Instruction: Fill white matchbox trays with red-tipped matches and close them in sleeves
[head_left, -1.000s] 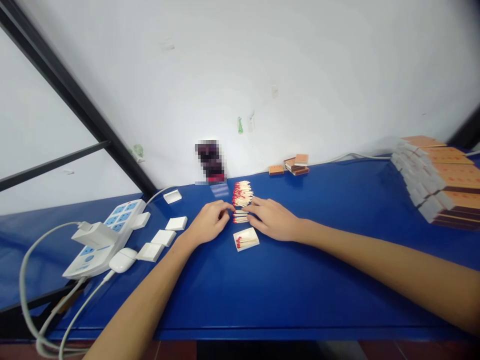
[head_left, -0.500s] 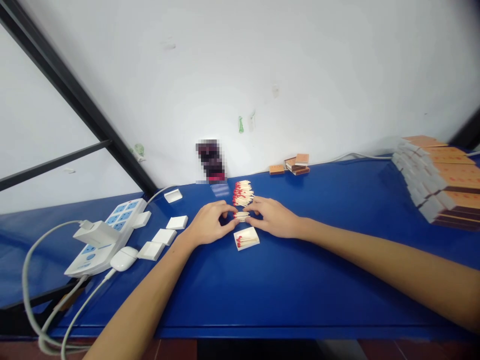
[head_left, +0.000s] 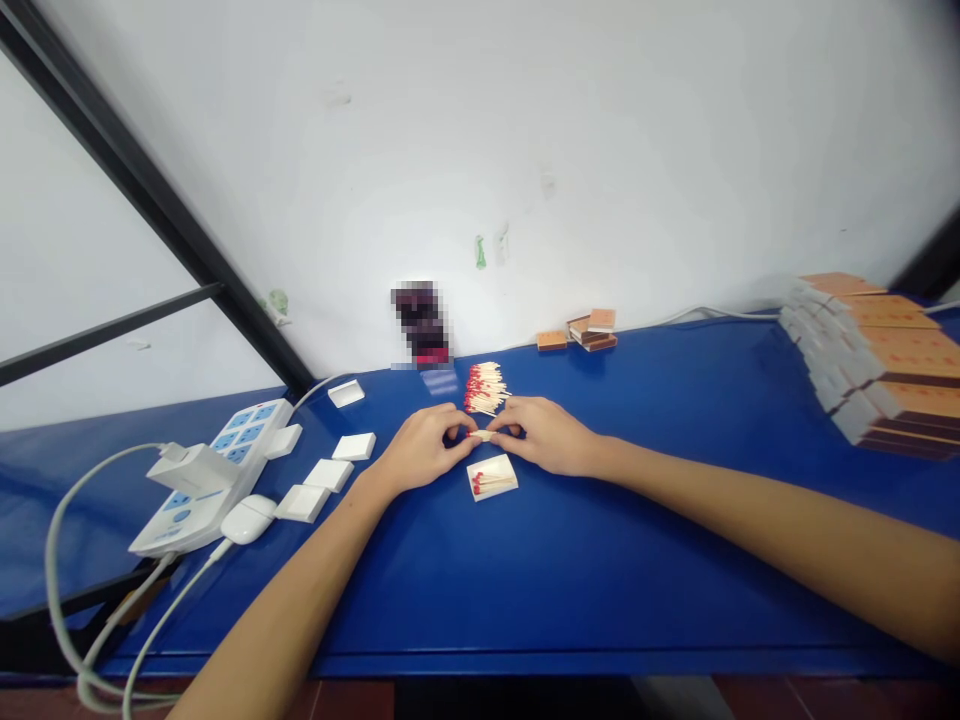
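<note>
A small bundle of red-tipped matches (head_left: 481, 435) lies crosswise between my two hands on the blue table (head_left: 570, 560). My left hand (head_left: 424, 448) pinches its left end and my right hand (head_left: 546, 435) pinches its right end, fingers curled. Just in front of them sits an open white matchbox tray (head_left: 493, 477) with some matches in it. A loose pile of matches (head_left: 484, 388) lies just behind my hands.
Several empty white trays (head_left: 327, 473) lie to the left, beside a white power strip (head_left: 214, 472) with cables. Stacked orange matchbox sleeves (head_left: 877, 350) stand at the right. A few matchboxes (head_left: 589, 331) rest by the white wall.
My hands have drawn together around the little row of matches, squeezing it into a tight bundle. The tray and the pile have not moved.
</note>
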